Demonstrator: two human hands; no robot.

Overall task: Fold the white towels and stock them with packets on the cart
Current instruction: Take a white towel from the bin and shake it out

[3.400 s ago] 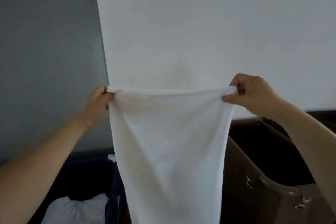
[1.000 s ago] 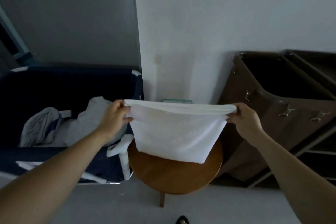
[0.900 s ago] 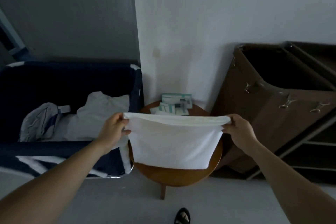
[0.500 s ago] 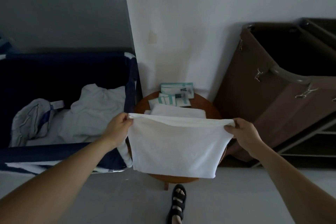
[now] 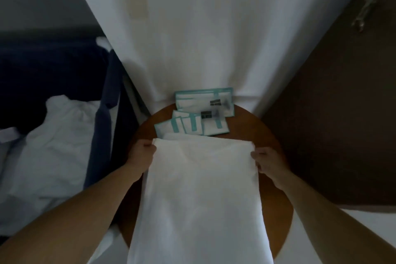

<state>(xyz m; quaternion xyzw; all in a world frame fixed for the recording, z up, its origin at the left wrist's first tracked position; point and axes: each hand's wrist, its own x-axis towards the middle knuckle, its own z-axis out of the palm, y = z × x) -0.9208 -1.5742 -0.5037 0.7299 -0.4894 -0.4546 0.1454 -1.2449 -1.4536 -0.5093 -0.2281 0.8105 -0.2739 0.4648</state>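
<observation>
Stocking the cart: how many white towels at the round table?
2: held towel, in left hand and right hand, over the table; folded towel beneath, edge showing by the packets. Others may be hidden.

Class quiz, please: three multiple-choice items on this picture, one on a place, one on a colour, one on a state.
1. Where do the packets lie? A on a chair; B on the round table, beyond the towel; C in a drawer.
2. Packet edging colour? A teal; B red; C yellow.
3. The left hand and right hand? A both empty; B only one holds the towel; C both grip the towel.
Key: B, they rest on wood past the towel's far edge; A, teal borders show; C, each hand pinches a far corner.
</observation>
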